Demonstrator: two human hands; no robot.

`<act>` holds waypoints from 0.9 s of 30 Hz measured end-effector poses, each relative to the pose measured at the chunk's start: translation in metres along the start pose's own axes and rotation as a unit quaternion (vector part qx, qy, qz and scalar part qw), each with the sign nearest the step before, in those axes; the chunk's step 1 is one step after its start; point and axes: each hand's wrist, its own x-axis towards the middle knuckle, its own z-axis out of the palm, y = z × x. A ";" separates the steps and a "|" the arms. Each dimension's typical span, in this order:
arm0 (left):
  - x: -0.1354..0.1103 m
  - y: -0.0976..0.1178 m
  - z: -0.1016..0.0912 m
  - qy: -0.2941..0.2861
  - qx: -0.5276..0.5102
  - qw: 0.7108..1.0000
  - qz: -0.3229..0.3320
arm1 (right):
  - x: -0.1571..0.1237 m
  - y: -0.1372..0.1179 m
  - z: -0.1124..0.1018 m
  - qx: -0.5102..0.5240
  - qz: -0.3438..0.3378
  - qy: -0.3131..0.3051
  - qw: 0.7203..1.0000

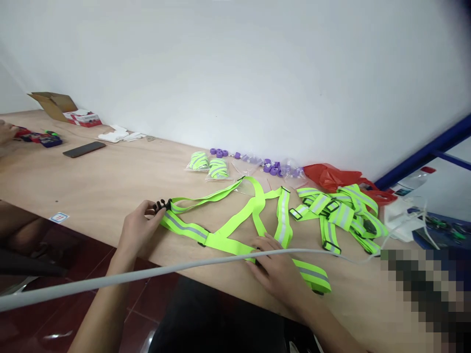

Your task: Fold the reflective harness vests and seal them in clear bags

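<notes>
A neon-yellow reflective strap harness (235, 215) lies spread out on the wooden table (110, 181). My left hand (138, 228) pinches the black buckle (162, 205) at the harness's left end. My right hand (277, 267) rests flat on the strap near the table's front edge, fingers pressed on the yellow band. A grey cable (147, 274) crosses in front of both arms.
A pile of the same yellow harnesses (342, 211) lies to the right, beside a red plastic bag (334, 177). Two bagged rolled straps (209, 165) and purple parts (272, 167) sit by the wall. A phone (84, 149), a cardboard box (55, 104) and another person's hand (5, 132) are at far left.
</notes>
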 end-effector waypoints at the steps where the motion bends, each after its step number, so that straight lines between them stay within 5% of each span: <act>1: -0.001 0.001 0.000 0.006 -0.027 1.000 0.001 | 0.009 -0.007 0.006 0.005 -0.008 -0.007 1.000; 6: -0.001 0.011 0.000 -0.011 -0.198 0.980 0.022 | 0.057 -0.043 0.044 0.026 -0.066 -0.098 0.993; 12: 0.010 0.007 -0.006 0.004 -0.234 0.972 0.007 | 0.072 -0.048 0.069 0.024 -0.071 -0.187 0.979; 20: 0.016 -0.007 -0.006 0.045 -0.181 0.982 -0.014 | 0.062 -0.035 0.081 0.030 -0.085 -0.144 0.986; 27: -0.004 0.026 -0.009 0.096 -0.075 0.989 0.078 | 0.060 -0.035 0.085 0.034 -0.084 -0.133 0.987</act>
